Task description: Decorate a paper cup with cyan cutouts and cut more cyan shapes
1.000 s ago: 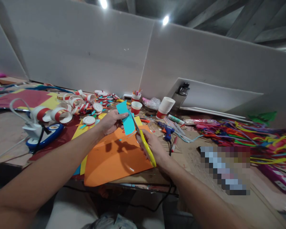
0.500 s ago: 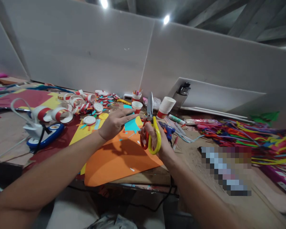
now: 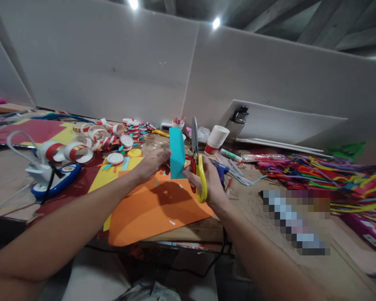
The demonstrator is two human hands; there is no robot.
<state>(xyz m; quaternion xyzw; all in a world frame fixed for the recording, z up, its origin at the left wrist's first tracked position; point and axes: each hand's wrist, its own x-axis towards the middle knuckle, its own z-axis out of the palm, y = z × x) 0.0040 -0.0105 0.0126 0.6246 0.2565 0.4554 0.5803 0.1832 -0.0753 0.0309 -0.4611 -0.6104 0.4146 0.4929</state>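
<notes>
A piece of blue paper (image 3: 177,156) stands upright between my two hands, over a large orange sheet (image 3: 163,213). At its left edge my left hand (image 3: 153,165) is closed, fingers curled against the paper; the fingertips are partly hidden. My right hand (image 3: 209,179) grips a pair of scissors (image 3: 201,177) with yellow and red handles. Their blades point up and lie close together, just right of the paper. The thumb of that hand touches the paper's lower right corner. Small paper scraps lie on the orange sheet.
Several cut paper cup rings (image 3: 78,151) and a blue power strip (image 3: 56,179) are on the left. Behind stand stacked paper cups (image 3: 217,139) and a bottle (image 3: 237,121). Colourful pipe cleaners (image 3: 332,171) spread at right, near a glue stick (image 3: 232,155).
The blue paper has been lifted from lying nearly flat to upright. My left hand has moved slightly left and its fingers have curled. The scissors stay in my right hand.
</notes>
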